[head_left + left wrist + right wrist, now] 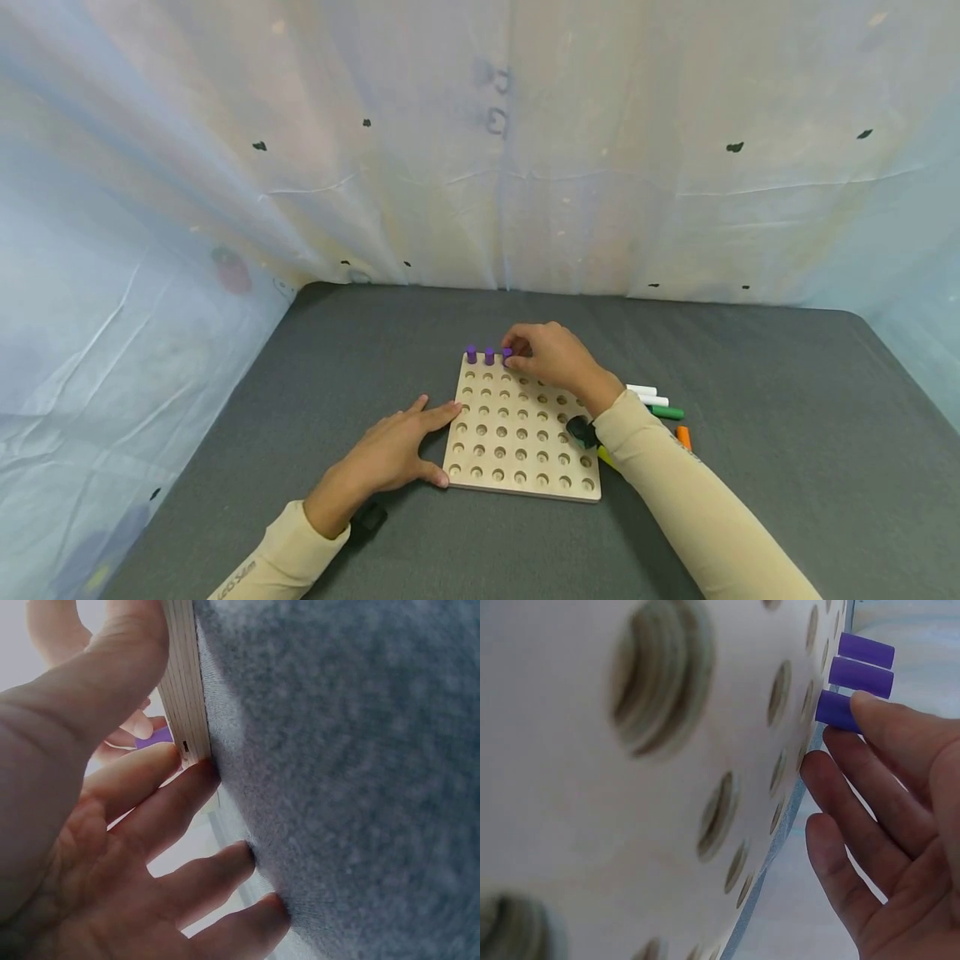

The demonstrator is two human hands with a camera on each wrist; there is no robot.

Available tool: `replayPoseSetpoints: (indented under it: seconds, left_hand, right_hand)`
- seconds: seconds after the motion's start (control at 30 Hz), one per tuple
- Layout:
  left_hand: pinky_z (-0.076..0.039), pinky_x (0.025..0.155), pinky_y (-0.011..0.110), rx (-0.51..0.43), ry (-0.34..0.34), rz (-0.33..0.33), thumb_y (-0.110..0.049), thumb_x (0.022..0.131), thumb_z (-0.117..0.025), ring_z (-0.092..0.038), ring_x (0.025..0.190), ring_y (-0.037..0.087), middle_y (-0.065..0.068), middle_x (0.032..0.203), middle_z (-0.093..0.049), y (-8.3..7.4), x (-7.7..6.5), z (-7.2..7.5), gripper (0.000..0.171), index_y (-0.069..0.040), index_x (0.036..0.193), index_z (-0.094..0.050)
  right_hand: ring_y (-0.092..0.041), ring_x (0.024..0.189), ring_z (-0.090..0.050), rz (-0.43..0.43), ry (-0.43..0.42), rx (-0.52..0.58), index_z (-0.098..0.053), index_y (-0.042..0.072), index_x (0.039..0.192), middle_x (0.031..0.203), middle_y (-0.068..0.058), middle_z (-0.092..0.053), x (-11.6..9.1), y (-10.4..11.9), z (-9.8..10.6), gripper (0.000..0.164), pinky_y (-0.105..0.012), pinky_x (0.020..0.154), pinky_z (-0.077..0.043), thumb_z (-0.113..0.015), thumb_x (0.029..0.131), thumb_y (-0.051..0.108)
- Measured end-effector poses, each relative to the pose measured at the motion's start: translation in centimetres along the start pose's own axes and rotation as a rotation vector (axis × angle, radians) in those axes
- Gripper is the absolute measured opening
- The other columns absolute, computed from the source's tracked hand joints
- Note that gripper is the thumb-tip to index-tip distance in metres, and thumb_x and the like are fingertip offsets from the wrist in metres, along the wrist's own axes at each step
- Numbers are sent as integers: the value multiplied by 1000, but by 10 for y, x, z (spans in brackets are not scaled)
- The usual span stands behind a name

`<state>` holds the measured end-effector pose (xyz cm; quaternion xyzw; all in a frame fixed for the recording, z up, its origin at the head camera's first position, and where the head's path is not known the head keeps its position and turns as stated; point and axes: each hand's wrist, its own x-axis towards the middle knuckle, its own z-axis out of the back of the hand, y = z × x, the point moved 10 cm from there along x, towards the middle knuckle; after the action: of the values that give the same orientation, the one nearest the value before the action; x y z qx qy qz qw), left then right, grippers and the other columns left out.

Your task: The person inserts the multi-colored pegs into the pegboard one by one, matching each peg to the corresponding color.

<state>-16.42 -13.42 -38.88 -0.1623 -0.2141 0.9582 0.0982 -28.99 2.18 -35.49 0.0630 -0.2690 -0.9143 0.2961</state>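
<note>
A light wooden pegboard (510,454) with rows of round holes lies flat on the dark grey table. Along its far edge, from the left corner, stand two upright purple pegs, one (471,355) at the corner and another (489,357) beside it. My right hand (553,357) pinches a third purple peg (835,710) between thumb and fingers, in line with the other two at the board's far row. My left hand (393,446) touches the board's left side with spread fingers; in the left wrist view its fingertips (196,774) meet the board's edge (187,690).
To the right of the board, partly behind my right forearm, lie white pegs (651,400), a green peg (666,412), an orange peg (683,437) and a yellow peg (606,456). A pale curtain (570,167) hangs behind the table (787,450).
</note>
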Motion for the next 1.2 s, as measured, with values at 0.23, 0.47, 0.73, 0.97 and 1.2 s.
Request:
replayPoseSetpoints:
  seconds: [0.23,0.47,0.73,0.97,1.2]
  left_hand:
    - [-31,109,69,-3,6,-2,-38,65,-89,-28,151,35,-5,158,-41,0,0,-1,98,-34,152,-42]
    - [-32,105,74,2,24,33,-39,66,-88,-33,143,53,2,161,-35,2,1,-3,100,-37,153,-39]
    - [-28,107,74,-10,30,64,-38,67,-87,-31,141,58,4,162,-32,3,-1,-4,100,-37,153,-37]
    - [-29,107,73,-16,21,59,-37,67,-87,-31,141,57,2,161,-34,1,-3,-3,99,-36,153,-38]
    - [-30,108,72,-22,29,58,-36,69,-87,-30,145,51,-2,161,-35,0,-6,-4,97,-36,153,-38]
  right_hand:
    - [-13,94,-69,-3,14,12,-70,17,116,104,2,-75,-3,0,1,25,-37,82,-56,-74,91,23]
    - [-21,108,-68,-7,-15,6,-64,17,131,120,-2,-72,-32,1,20,36,-44,90,-55,-69,95,24]
    - [-26,107,-69,-83,-84,-70,-68,17,125,119,-4,-72,-96,-22,45,32,-49,88,-55,-70,94,27]
    - [-32,107,-67,-228,-97,-105,-69,18,122,117,-7,-73,-151,-59,65,30,-55,86,-52,-71,93,27]
    - [-35,104,-66,-292,-81,-99,-67,15,123,117,-12,-72,-175,-90,68,34,-54,85,-53,-72,92,27]
